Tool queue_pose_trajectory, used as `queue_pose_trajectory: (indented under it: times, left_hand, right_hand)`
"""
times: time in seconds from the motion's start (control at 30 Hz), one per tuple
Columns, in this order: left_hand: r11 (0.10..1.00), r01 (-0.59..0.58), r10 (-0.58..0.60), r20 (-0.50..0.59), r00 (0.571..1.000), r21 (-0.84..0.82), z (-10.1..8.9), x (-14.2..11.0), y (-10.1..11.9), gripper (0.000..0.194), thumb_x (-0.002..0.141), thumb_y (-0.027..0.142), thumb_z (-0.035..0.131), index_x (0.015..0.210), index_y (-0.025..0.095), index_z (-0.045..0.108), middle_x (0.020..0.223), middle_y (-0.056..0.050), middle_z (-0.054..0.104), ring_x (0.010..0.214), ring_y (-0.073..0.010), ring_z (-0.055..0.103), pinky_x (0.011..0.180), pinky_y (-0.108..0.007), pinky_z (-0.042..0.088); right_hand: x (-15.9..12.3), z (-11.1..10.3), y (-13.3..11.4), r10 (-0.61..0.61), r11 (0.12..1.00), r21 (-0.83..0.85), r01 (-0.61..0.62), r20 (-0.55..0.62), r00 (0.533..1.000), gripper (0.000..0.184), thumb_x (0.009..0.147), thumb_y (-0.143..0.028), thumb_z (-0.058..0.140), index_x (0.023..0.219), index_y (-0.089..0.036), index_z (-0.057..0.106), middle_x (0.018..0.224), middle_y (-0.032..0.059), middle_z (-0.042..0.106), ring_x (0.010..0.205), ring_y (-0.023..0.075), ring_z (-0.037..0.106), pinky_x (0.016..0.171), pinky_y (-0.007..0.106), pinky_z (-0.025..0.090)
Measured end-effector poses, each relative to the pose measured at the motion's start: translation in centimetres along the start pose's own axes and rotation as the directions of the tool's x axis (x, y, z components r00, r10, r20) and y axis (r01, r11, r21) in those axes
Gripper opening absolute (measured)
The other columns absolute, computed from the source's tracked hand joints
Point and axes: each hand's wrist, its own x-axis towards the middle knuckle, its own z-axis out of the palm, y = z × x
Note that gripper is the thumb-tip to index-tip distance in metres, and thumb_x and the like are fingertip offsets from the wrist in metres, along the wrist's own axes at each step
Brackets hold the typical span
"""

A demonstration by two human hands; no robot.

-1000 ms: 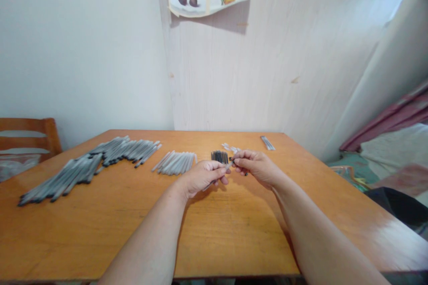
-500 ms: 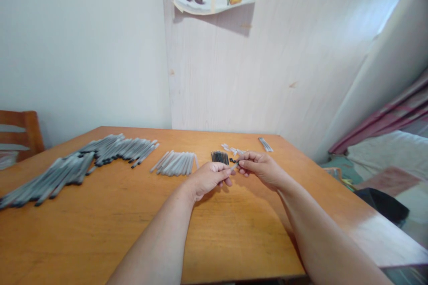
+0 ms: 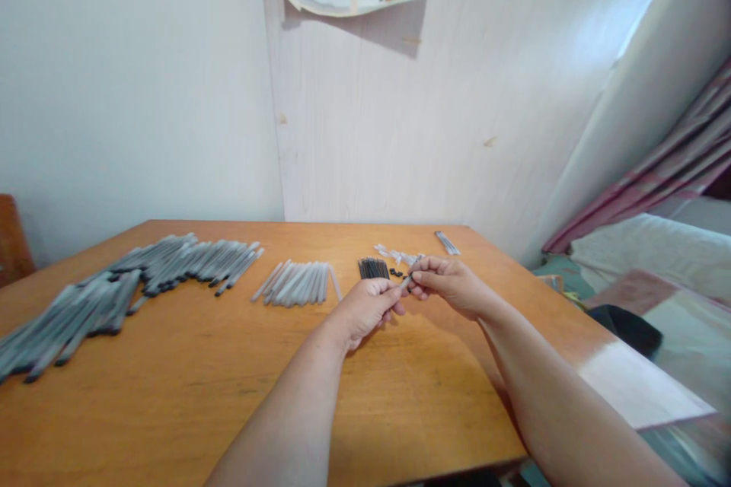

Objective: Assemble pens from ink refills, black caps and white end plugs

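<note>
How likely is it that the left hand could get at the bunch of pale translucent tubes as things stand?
Probably yes: the bunch of pale translucent tubes lies just left of the left hand, nothing visible blocking the way, though its fingers are pinching a slim piece.

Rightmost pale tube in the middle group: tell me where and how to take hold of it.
The rightmost pale tube is probably best pinched across its near half, from above. It lies flat on the table, and its near end angles away from the neighbouring tubes, leaving a gap there; its far end sits close to them.
</note>
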Motion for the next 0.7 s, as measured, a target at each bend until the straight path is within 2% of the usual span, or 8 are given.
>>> queue_pose_trajectory:
  times: [0.27, 0.57, 0.7]
  left_hand:
    - [1.0, 0.007, -0.007, 0.004, 1.0, 0.018, 0.03, 0.4, -0.31, 0.031, 0.083, 0.044, 0.06, 0.091, 0.014, 0.064, 0.074, -0.002, 0.062, 0.052, -0.006, 0.042, 0.051, -0.021, 0.029]
    - [0.999, -0.008, 0.008, -0.002, 1.0, 0.052, 0.59, 0.31, -0.57, 0.037, 0.083, 0.051, 0.059, 0.09, 0.015, 0.061, 0.074, -0.003, 0.063, 0.051, -0.0071, 0.045, 0.051, -0.022, 0.031]
    - [1.0, -0.008, 0.008, 0.026, 1.0, 0.012, 0.41, 0.21, -0.46, 0.038, 0.082, 0.052, 0.059, 0.089, 0.015, 0.059, 0.075, -0.003, 0.064, 0.052, -0.0073, 0.047, 0.05, -0.022, 0.03]
  right_hand:
    - [-0.04, -0.28, 0.1, 0.02, 0.999, -0.036, -0.02, -0.012, 1.0, 0.033, 0.08, -0.045, 0.071, 0.091, -0.015, 0.063, 0.079, 0.0046, 0.069, 0.065, 0.0112, 0.059, 0.064, 0.026, 0.047]
    - [-0.19, -0.42, -0.1, 0.045, 0.994, -0.102, -0.045, -0.011, 0.999, 0.033, 0.082, -0.048, 0.069, 0.085, -0.016, 0.062, 0.075, 0.0024, 0.066, 0.063, 0.0104, 0.057, 0.059, 0.024, 0.045]
    - [-0.08, -0.37, -0.02, 0.023, 0.999, -0.027, -0.023, 0.013, 1.0, 0.032, 0.081, -0.047, 0.07, 0.087, -0.016, 0.061, 0.077, 0.0031, 0.067, 0.064, 0.0105, 0.058, 0.061, 0.025, 0.044]
